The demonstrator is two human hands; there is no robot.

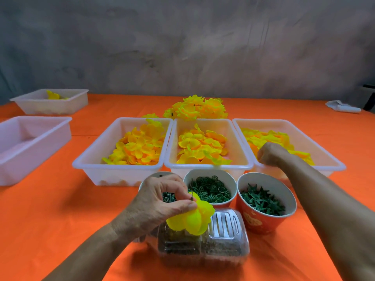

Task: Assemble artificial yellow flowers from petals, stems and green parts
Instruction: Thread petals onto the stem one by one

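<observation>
We see the left hand [160, 201] low in the middle of the view, its fingers [183, 205] pinched together on a partly built yellow flower [192, 218], thumb pressed to the top of the petals where a thin dark stem [192, 189] pokes upward. The flower hangs just below those fingers, over a clear plastic clamshell box [223, 246] that sits on the orange tabletop [60, 209]. Just beyond the fingers stand three paper cups: one [160, 175] mostly hidden behind the hand, a middle cup [210, 191] of green rings, and to the right a red cup [263, 201] of green star-shaped calyx pieces. The right hand [271, 153] reaches well off to the right and farther out, into the right-hand white tray [288, 142] of yellow petals; its fingers curl downward among the petals, but we cannot tell whether they grip one. Between the two hands lie a centre tray [207, 142] and a left tray [123, 147], both holding loose yellow-orange petals. Beyond those trays, far from either hand, sits a heap of finished yellow flowers [196, 107]. Far to the left of the left fingers are two more white trays, the near one [30, 142] showing nothing inside, the far one [50, 101] holding a few yellow pieces. A white object [343, 107] lies at the far right edge.
</observation>
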